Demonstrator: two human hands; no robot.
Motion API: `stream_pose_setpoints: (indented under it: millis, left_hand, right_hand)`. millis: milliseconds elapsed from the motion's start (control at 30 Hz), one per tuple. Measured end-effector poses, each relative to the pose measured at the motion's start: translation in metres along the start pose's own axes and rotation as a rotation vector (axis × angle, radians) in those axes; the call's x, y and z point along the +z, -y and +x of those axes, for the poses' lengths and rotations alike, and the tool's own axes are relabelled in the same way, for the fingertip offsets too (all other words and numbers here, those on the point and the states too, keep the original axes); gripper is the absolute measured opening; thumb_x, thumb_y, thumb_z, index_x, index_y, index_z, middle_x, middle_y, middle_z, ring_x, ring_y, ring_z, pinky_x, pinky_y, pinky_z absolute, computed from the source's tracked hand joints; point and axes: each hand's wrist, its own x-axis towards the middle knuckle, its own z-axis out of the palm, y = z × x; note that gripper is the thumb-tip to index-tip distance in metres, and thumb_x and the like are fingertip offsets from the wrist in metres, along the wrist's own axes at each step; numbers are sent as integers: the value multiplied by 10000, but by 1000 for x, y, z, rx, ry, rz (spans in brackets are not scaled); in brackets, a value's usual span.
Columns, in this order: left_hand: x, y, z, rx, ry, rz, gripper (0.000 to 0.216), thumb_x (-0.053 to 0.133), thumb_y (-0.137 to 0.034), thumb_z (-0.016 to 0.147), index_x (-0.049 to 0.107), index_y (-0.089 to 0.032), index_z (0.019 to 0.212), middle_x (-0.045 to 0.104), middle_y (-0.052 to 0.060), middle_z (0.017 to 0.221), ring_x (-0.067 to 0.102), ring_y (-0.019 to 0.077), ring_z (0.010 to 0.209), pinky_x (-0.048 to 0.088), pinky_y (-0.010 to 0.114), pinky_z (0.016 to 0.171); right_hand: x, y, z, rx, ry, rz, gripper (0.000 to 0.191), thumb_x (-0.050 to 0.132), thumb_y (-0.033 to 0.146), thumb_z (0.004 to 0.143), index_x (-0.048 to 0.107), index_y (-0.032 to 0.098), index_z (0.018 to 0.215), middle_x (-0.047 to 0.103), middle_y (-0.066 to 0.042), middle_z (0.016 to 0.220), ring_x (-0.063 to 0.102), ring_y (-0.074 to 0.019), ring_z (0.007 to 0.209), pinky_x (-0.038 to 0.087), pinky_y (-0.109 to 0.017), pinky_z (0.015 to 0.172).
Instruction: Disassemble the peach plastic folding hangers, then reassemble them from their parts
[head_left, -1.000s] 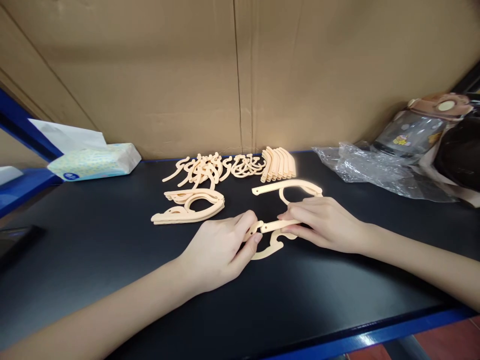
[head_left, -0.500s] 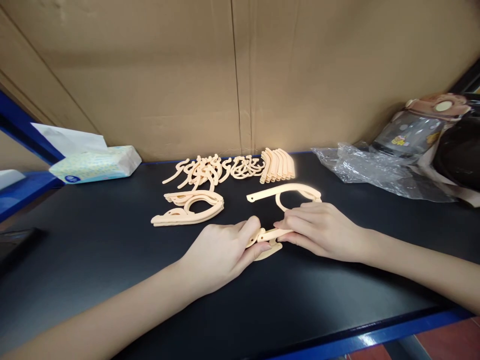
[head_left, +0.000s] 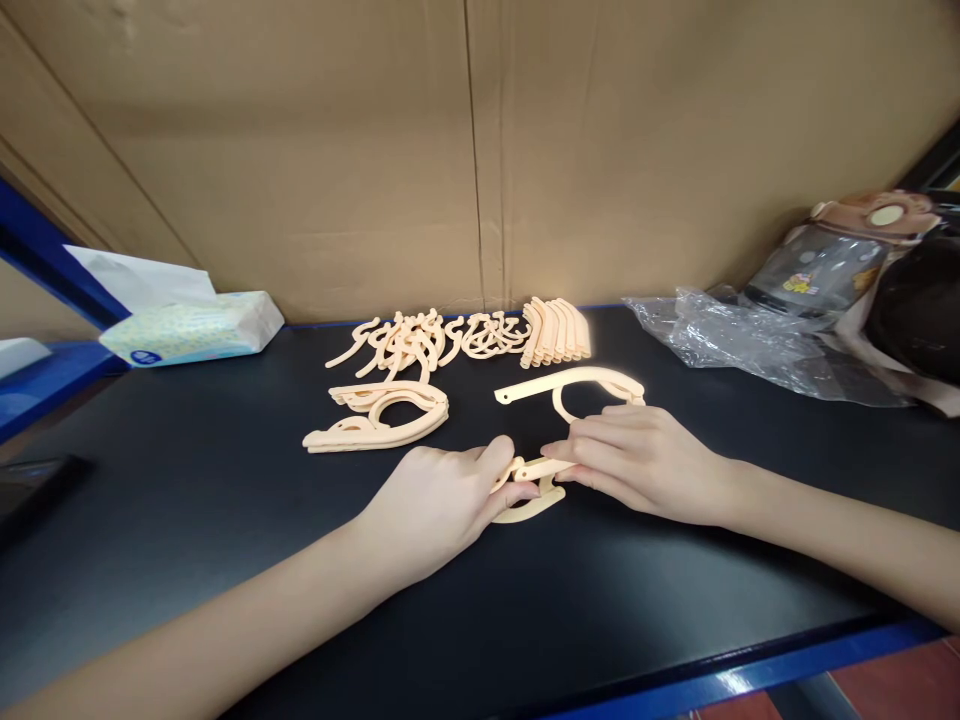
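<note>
My left hand (head_left: 450, 505) pinches a small curved plastic piece (head_left: 504, 476), mostly covered by its fingers. My right hand (head_left: 637, 465) grips a peach-coloured folding hanger part (head_left: 534, 468), whose end with a hole meets the piece in my left hand. Below my fingertips shows a curved part (head_left: 532, 508) of the same plastic; whether it is joined to the held pieces I cannot tell. Just behind my right hand lies an opened-out hanger part (head_left: 574, 378), partly hidden by it. To the left rest folded hangers (head_left: 390, 436), stacked together.
Loose hooks (head_left: 409, 340) and a row of hanger arms (head_left: 556, 332) lie at the back. A tissue pack (head_left: 199, 328) stands at back left. Clear plastic wrap (head_left: 750, 340) and a bottle (head_left: 817, 265) are at back right. A cardboard wall (head_left: 300, 160) rises behind the black table (head_left: 600, 620).
My left hand and its curved piece have shifted slightly left. The right fingertips have slid a little left along the hanger part. The other things lie as before.
</note>
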Motion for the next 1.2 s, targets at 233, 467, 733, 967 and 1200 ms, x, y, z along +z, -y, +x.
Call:
stream_pose_setpoints:
  millis: [233,467,733,967,1200]
  left_hand:
    - [-1,-1,0,26,35,63,428,119,-459,982,376,-196,764,575,-12,519,554,155,395,207,242,384]
    - [-2,2,-1,101,-19,187,440,138,-430,988,392,-184,727,537,-13,502,517,133,364,158,246,373]
    - [-3,2,-1,159,16,251,405,193,-400,995,412,-177,737,541,-15,556,535,118,406,182,258,384]
    - [-4,3,0,220,-39,373,400,192,-366,997,407,-185,712,499,-22,518,497,124,371,179,279,384]
    - [-6,1,2,262,-97,440,409,217,-370,994,405,-187,680,457,-22,497,459,129,352,153,287,390]
  right_hand:
    - [0,0,-1,-12,-4,17,265,382,261,971,619,172,1050,670,-18,776,582,-122,634,400,-252,590]
    - [-1,1,0,-6,16,69,308,355,279,978,631,161,1045,632,-18,733,544,-115,595,381,-244,566]
    - [-3,2,0,22,64,128,323,332,296,983,625,171,1040,625,-13,745,548,-109,600,385,-231,567]
    - [-5,2,-1,97,129,266,278,361,305,975,609,184,1007,634,-9,791,558,-100,640,396,-215,606]
    - [-6,1,-3,161,200,467,218,406,294,962,593,197,1018,634,3,825,560,-91,692,387,-202,633]
